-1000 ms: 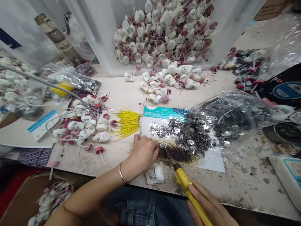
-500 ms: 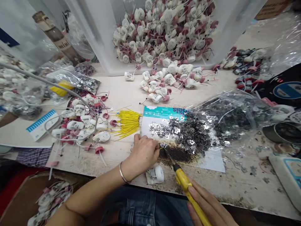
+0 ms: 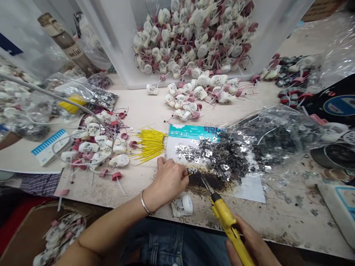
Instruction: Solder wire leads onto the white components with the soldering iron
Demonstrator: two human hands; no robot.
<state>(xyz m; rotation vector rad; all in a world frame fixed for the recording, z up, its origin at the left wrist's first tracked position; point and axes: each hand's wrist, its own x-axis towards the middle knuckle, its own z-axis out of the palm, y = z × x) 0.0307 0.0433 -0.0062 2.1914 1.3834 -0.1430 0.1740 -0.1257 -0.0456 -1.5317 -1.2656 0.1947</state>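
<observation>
My left hand (image 3: 172, 177) is closed in a pinch on a thin yellow wire (image 3: 190, 174), whose short end sticks out to the right of the fingers. My right hand (image 3: 249, 236) is wrapped round the handle of a yellow soldering iron (image 3: 224, 214). Its metal tip points up and left over the dark, scorched part of the white card (image 3: 172, 146), apart from the wire. Just beyond lies a heap of small shiny metal plates (image 3: 219, 155). A bundle of yellow wires (image 3: 151, 145) fans out left of the card. Below my left hand sits a white plastic part (image 3: 182, 205).
A large translucent bin (image 3: 122, 70) full of white and pink wired parts stands at the back. More such parts (image 3: 94, 144) lie to the left, beside a looped grey cable (image 3: 83, 108). A clear bag (image 3: 277, 136) of metal plates and a round tin (image 3: 332, 155) are to the right.
The soldering iron has drawn back right and down, away from the left fingertips. A shiny plate seen at the wire's end is no longer there. My left hand has barely moved.
</observation>
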